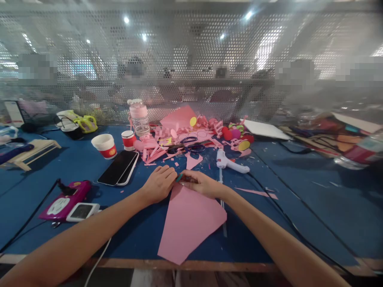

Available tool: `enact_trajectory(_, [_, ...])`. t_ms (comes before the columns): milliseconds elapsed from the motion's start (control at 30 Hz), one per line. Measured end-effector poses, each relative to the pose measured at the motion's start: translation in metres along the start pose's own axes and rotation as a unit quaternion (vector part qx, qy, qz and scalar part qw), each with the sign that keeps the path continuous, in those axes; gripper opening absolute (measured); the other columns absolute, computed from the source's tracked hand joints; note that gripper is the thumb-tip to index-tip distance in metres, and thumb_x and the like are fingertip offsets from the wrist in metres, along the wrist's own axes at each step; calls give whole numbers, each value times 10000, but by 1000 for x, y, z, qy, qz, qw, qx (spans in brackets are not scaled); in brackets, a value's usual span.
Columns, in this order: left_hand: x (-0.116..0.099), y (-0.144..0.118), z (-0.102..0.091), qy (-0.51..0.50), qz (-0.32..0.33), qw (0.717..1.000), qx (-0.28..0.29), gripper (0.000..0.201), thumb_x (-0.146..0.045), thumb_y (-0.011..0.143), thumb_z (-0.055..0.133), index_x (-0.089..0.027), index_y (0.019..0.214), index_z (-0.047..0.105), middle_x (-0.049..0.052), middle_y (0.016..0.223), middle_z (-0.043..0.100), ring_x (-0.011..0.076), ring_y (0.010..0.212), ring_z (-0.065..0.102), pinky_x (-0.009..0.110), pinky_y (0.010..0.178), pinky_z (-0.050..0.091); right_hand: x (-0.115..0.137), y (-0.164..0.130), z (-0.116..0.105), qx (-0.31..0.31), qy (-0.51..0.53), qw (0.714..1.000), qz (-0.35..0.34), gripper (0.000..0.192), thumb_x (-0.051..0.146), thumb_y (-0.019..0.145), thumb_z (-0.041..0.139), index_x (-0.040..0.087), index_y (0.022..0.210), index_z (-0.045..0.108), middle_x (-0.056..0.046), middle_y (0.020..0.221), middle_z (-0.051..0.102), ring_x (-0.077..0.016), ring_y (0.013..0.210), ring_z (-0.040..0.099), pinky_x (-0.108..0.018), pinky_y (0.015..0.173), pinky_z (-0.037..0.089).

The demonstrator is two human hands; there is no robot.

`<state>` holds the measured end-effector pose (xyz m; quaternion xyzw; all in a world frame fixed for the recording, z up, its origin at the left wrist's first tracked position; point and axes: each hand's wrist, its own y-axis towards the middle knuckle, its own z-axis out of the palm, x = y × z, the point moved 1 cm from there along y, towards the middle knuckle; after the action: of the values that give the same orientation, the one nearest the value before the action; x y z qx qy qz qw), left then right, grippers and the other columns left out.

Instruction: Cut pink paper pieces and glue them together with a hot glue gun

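The pink paper sheet (188,221) lies flat on the blue desk (299,207), directly in front of you, with its near edge close to the desk's front rim. Its far corner sits under your two hands.

Your left hand (158,184) rests on the far left corner of the sheet, fingers curled inward toward the right hand. Your right hand (201,184) rests at the far right of the same corner. Between the two hands you hold a small dark tool with a green tip (181,177); its type cannot be determined. The fingers of both hands are narrow and pinched around this tool, and the hands touch or nearly touch each other.

Just beyond the hands:
- a small pink paper offcut (193,160), lying flat;
- a white glue gun (230,162), to the right, lying on its side, with a thin clear stick (222,179) running from it toward you beside the right hand;
- scissors (185,148) among a heap of pink paper scraps (155,151).

To the left of the sheet:
- two phones (119,167), stacked, screens dark;
- a white paper cup (104,145) and a smaller red-banded cup (129,140);
- a clear bottle with a pink lid (139,116), behind the cups;
- a magenta device (64,200) with a small white device (83,211) against it, near the front left of the desk.

A black cable (287,217) runs across the desk on the right. A perforated metal screen (191,59) stands along the far edge of the desk.
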<state>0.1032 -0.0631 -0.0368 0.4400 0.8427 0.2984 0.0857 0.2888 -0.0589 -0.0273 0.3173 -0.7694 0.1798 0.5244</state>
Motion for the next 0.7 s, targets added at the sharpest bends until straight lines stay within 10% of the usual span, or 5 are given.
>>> enact_trajectory(700, [5,-2,7,-235,18,971,-30,198,-160,932,318,-208,745,361,29,733,459,157,691,415,273,621,383,15,-7,-1,30,8,1000,5,267,422,845,551,160,894,560,-25,864,590,-133,773,552,-274,726,441])
